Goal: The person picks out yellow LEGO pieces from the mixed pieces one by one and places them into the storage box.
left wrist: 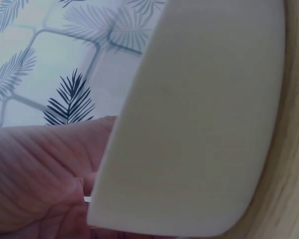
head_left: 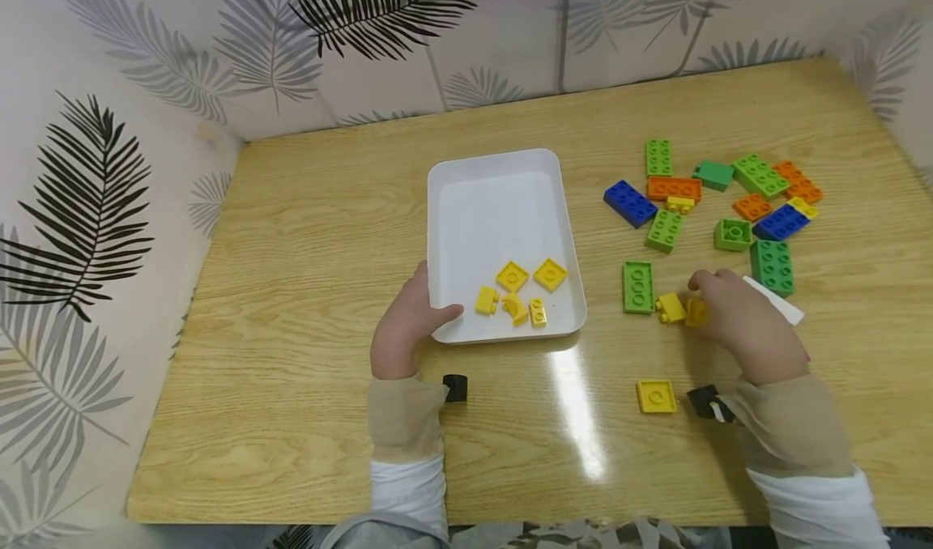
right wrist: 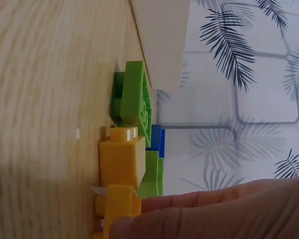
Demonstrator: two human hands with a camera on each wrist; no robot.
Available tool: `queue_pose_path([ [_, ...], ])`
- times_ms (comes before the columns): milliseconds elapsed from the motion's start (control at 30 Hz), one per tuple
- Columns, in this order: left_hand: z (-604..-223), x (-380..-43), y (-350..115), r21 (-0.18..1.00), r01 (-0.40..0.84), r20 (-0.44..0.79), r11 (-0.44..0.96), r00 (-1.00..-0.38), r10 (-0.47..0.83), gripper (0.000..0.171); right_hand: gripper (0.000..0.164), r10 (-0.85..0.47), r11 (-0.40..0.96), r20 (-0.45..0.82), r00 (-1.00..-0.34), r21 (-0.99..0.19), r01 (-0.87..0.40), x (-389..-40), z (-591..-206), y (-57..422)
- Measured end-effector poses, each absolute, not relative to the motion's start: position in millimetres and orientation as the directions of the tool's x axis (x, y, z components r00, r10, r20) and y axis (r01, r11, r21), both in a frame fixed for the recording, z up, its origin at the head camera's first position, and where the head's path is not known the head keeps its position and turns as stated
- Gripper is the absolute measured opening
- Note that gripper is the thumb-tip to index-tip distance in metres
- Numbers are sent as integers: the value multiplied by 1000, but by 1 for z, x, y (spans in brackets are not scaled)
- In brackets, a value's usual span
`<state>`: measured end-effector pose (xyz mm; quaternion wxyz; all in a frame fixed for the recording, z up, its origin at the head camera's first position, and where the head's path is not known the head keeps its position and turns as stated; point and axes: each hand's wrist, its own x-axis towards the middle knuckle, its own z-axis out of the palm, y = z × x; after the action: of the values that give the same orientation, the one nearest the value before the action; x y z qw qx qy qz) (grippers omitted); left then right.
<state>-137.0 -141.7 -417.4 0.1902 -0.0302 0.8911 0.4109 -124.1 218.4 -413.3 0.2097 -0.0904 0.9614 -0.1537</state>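
Note:
My left hand [head_left: 408, 326] grips the near left side of a white tray [head_left: 503, 201], thumb over the rim. The left wrist view shows the tray's outer wall [left wrist: 189, 124] close up against this hand. Several yellow toy bricks [head_left: 513, 277] lie in the tray's near half. My right hand [head_left: 747, 322] pinches a yellow toy brick [right wrist: 120, 206] between thumb and fingers, low over the table. Just left of it sits another yellow brick [head_left: 670, 308], with an upturned green brick [head_left: 638, 287] beyond. The right hand partly hides the pinched brick in the head view.
Green, blue, orange and yellow bricks [head_left: 760, 175] spread over the table's far right. A yellow square brick [head_left: 657, 397] lies near the front, left of the right wrist. A white flat piece [head_left: 776, 300] shows behind the right hand. The patterned wall [head_left: 503, 39] borders the table's back.

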Motion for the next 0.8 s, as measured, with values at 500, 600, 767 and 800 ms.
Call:
queue_pose_path([
  [500,-418,-137,-142,701,-210,-365,682,-927,90,77,39,-206,948,-409,-889,-307,-78,-133,-403,217],
  [600,-418,-137,-141,696,-214,-369,685,-925,86,77,41,-183,950,-397,-899,-306,-59,-134,-398,215],
  [767,-418,-137,-142,701,-215,-366,680,-927,85,77,43,-180,946,-323,-929,-317,-73,-136,-394,206],
  [800,-418,-137,-142,701,-215,-366,680,-927,85,77,42,-189,944,-310,-932,-318,-85,-137,-394,202],
])
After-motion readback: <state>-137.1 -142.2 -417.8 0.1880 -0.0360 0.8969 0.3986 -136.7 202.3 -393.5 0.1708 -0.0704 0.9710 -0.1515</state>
